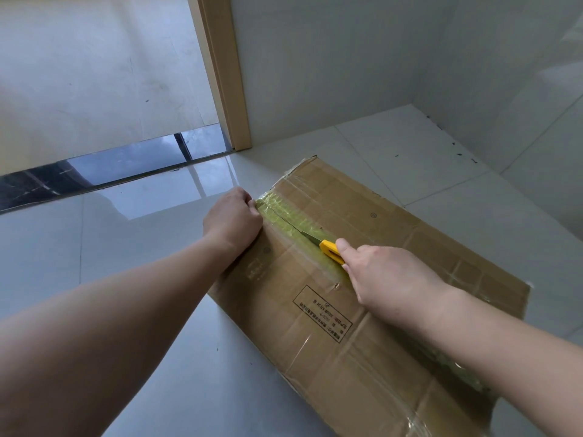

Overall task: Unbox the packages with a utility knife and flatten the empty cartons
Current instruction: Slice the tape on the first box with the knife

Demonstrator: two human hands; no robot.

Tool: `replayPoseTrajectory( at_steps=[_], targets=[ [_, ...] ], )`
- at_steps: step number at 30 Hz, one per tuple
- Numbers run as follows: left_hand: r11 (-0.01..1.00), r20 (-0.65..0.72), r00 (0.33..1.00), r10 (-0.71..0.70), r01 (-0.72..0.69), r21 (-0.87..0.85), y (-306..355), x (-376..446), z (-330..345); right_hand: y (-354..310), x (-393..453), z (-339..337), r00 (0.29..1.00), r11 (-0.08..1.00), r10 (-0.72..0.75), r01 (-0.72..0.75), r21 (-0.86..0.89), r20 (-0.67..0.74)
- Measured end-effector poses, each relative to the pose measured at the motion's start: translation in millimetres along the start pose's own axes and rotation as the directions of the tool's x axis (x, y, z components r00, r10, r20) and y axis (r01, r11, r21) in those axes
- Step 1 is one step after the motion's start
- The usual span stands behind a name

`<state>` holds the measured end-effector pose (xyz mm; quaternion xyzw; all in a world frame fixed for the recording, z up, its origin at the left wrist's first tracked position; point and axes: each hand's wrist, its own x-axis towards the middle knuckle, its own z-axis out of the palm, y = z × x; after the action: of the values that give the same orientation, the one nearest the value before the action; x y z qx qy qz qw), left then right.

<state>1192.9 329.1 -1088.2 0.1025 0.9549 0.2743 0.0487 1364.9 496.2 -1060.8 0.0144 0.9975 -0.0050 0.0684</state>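
A brown cardboard carton [315, 335] lies on the pale tiled floor, its top seam covered by a strip of yellowish tape [285, 220]. My right hand [388, 275] grips a yellow utility knife [329, 248]; its blade lies in the taped seam, pointing toward the far end. A dark cut line runs along the tape ahead of the blade. My left hand [233, 217] is curled over the carton's far left edge, fingers hooked at the end of the tape.
A white wall [331, 74] and corner stand just behind the carton. A wooden door frame [225, 74] rises at the back, with a dark threshold strip [110, 165] to its left. Glossy floor tiles [126, 247] stretch to the left.
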Motion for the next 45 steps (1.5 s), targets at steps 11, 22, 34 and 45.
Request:
replayPoseTrajectory(
  at_steps=[11,22,34,45],
  targets=[
    [1.000,-0.012,1.000,0.012,-0.012,0.003,-2.2,2.9,2.6,12.0,-31.1,2.5,0.999,1.000,0.011,-0.010,-0.025,0.041],
    [1.000,-0.032,0.999,0.009,-0.009,0.012,-3.0,4.3,4.7,16.6,-39.4,4.5,0.998,0.999,0.013,-0.010,-0.043,0.055],
    [1.000,-0.025,1.000,0.012,-0.011,0.017,-3.5,3.1,5.6,22.5,-53.4,9.1,0.997,0.999,0.026,-0.024,-0.037,0.071],
    [1.000,-0.032,0.999,0.013,-0.012,0.026,-2.4,3.2,5.1,31.2,-70.1,7.9,0.996,0.999,0.014,-0.010,-0.048,0.091]
  ],
)
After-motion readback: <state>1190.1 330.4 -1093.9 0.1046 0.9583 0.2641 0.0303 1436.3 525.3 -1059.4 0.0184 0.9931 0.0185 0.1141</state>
